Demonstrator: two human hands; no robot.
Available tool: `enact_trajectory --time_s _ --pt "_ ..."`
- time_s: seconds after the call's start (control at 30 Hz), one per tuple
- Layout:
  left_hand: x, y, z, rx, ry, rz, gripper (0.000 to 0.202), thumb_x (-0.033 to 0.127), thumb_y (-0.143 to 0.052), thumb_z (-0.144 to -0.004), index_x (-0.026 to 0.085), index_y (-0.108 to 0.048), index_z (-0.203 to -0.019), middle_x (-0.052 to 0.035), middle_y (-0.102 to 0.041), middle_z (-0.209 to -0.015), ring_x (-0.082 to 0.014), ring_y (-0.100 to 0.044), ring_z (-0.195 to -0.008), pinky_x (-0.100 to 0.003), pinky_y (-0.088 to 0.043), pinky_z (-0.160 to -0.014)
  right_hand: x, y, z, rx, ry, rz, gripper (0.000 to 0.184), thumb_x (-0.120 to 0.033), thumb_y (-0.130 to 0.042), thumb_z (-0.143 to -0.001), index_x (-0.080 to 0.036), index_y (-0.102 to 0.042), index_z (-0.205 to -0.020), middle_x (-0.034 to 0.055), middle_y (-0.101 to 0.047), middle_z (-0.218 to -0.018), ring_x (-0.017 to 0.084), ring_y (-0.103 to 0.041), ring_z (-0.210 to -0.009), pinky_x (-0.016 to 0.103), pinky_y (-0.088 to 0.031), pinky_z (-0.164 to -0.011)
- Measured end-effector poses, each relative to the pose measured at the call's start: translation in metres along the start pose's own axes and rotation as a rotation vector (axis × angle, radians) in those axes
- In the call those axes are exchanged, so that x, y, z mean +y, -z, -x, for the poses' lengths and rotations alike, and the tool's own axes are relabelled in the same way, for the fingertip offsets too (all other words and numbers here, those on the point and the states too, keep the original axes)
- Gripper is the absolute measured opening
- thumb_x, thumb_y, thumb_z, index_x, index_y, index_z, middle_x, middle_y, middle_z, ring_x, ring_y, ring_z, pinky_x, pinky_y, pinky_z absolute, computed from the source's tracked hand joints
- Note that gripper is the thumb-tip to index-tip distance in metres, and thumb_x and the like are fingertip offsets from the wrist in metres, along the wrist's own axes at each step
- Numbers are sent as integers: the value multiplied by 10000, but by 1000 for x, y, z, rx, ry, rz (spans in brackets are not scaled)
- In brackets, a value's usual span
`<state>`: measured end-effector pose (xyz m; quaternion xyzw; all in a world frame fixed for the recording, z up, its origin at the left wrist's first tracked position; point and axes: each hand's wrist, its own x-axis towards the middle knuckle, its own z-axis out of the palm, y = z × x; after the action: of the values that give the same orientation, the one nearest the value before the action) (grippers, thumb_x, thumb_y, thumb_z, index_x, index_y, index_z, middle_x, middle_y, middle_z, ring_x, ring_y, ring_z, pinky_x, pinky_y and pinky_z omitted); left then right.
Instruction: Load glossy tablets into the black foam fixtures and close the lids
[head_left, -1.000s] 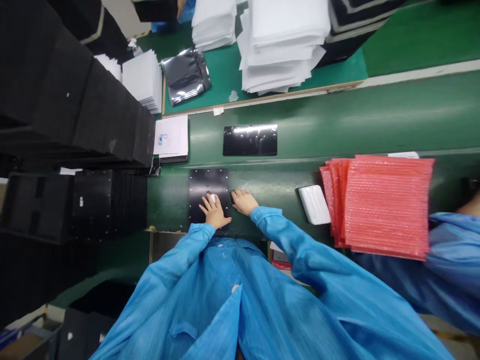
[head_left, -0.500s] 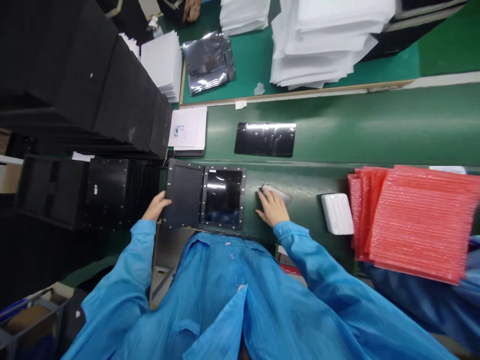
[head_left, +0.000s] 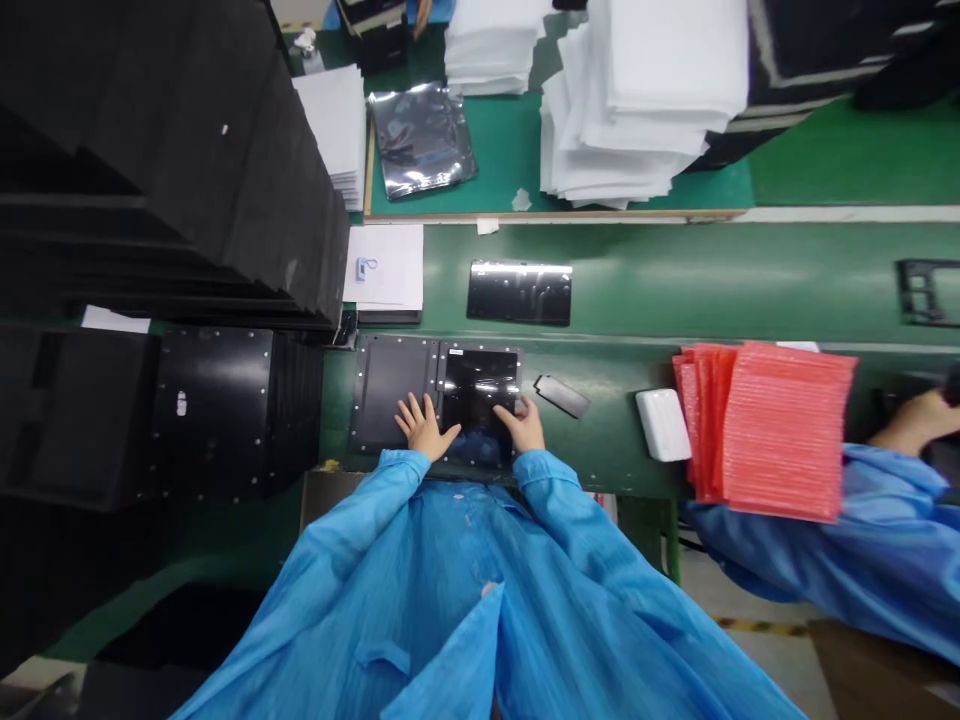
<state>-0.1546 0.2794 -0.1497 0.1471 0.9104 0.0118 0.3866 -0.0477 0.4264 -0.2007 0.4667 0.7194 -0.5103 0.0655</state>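
A flat black hinged case with studs along its edges lies unfolded on the green bench in front of me. A glossy dark screen panel (head_left: 478, 385) with a small white label sits in its right half. My left hand (head_left: 424, 430) rests with fingers spread on the lower part of the bare left half (head_left: 394, 370), by the hinge. At the panel's right edge is my right hand (head_left: 525, 427), its thumb over the glass and apart from the forefinger. A small grey metal bar (head_left: 562, 396) lies right of the case.
Tall black stacks (head_left: 247, 160) stand left. Behind the case lie another dark panel (head_left: 519, 293) and white sheets (head_left: 386, 265). Right are a white block (head_left: 664, 425), red bubble bags (head_left: 787, 430) and a co-worker's arm (head_left: 825, 570). White sheets (head_left: 637, 120) pile up at the back.
My left hand has left the case's outer left edge and come right onto its left half. My right hand has moved left from the metal bar to the screen panel.
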Motion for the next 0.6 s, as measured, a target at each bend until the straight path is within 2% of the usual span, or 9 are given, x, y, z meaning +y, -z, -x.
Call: enact_trajectory --time_s 0.1,0.17,0.23,0.3,0.33,0.37,0.43,0.5,0.6 --pt "0 11 2 28 12 128 999 582 -646 -691 121 -228 -1472 -188 -52 -1562 -390 49 -1425 -574 -77 -1133 -10 10 -9 -88 13 -143 501 -604 -510 -739 -179 -655 -961 97 -695 -857 294 -642 -868 435 -512 -803" --pt "0 23 7 47 23 373 941 532 -682 -679 129 -307 -1442 -177 -178 -1546 -348 -82 -1437 -507 -153 -1148 -16 16 -8 -179 84 -184 494 -648 -527 -719 -192 -674 -839 84 -694 -792 297 -638 -841 436 -505 -801" --pt "1 37 20 -13 26 741 800 537 -670 -689 132 -462 -1347 -178 -426 -1432 -325 -361 -1348 -445 -325 -1090 -21 23 -8 -323 143 -289 552 -685 -486 -739 -188 -687 -871 92 -695 -801 295 -634 -842 437 -499 -787" --pt "1 53 41 -74 22 1066 673 589 -675 -654 115 -632 -1130 -165 -653 -1149 -312 -599 -1089 -415 -478 -928 -24 33 -20 -500 194 -410 648 -703 -353 -798 -181 -675 -1011 125 -694 -895 298 -624 -902 452 -485 -787" --pt "-1 61 54 -47 20 1164 632 606 -690 -623 107 -676 -1010 -144 -700 -997 -296 -649 -954 -403 -513 -848 -26 39 -31 -563 216 -456 692 -697 -265 -825 -184 -648 -1088 144 -684 -959 300 -614 -938 468 -475 -793" --pt "-5 72 70 34 16 1211 597 605 -708 -599 102 -693 -919 -120 -712 -885 -276 -663 -856 -388 -526 -792 -28 44 -48 -588 232 -499 723 -680 -179 -843 -190 -615 -1146 159 -669 -1015 299 -602 -967 485 -465 -798" --pt "-19 97 105 343 28 1165 514 568 -723 -595 111 -700 -829 -78 -706 -779 -235 -654 -764 -352 -529 -744 -34 49 -89 -527 234 -581 734 -636 -69 -852 -203 -583 -1147 167 -646 -1040 288 -592 -952 506 -456 -790" --pt "-43 129 144 728 95 981 442 541 -695 -631 123 -695 -774 -55 -696 -727 -213 -639 -728 -324 -525 -717 -42 48 -133 -401 200 -636 675 -623 -72 -840 -214 -608 -868 142 -622 -808 260 -583 -784 482 -465 -735" --pt "-93 189 190 1195 288 585 392 513 -613 -706 130 -681 -755 -54 -692 -721 -212 -632 -737 -311 -518 -715 -57 37 -179 -288 173 -595 547 -669 -108 -812 -290 -380 -527 31 -389 -495 189 -433 -499 432 -434 -584"
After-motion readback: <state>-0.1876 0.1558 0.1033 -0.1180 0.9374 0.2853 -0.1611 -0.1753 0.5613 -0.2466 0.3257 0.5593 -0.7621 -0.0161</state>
